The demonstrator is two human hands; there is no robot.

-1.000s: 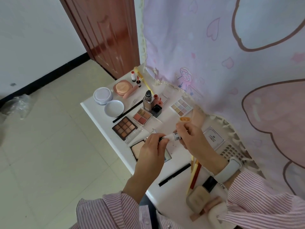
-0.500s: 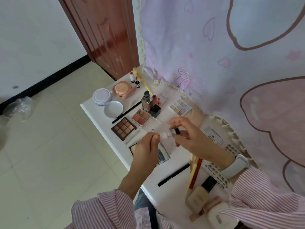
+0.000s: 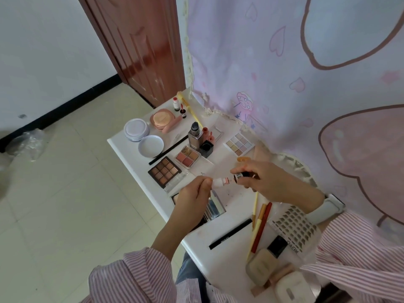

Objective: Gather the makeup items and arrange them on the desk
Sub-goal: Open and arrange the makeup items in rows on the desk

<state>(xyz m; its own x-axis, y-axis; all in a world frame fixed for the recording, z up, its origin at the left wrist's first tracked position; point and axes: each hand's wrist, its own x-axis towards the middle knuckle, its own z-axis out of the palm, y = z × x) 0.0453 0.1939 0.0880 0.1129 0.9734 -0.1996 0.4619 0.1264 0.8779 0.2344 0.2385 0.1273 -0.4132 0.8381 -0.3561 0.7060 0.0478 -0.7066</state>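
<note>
Above the middle of the white desk (image 3: 231,259) my left hand (image 3: 193,199) pinches a small white tube (image 3: 219,182) with a reddish tip. My right hand (image 3: 266,182) grips the tube's dark cap (image 3: 240,176), held just off that tip. On the desk lie a brown eyeshadow palette (image 3: 164,171), a pink four-pan palette (image 3: 187,156), a pale palette (image 3: 238,143), an upright foundation bottle (image 3: 195,136), a black pencil (image 3: 230,234) and several coloured pencils (image 3: 261,226). A mirrored compact (image 3: 215,207) lies partly under my left hand.
Two round white lids (image 3: 143,136) and a peach compact (image 3: 161,120) sit at the desk's far end. A lash tray (image 3: 294,226), a beige bottle (image 3: 265,260) and a white case (image 3: 291,289) crowd the near right. A pink curtain (image 3: 306,73) hangs right; tiled floor (image 3: 65,204) lies left.
The dark cap has come off the tube and sits a little apart from its reddish tip. Both hands have stayed over the middle of the desk.
</note>
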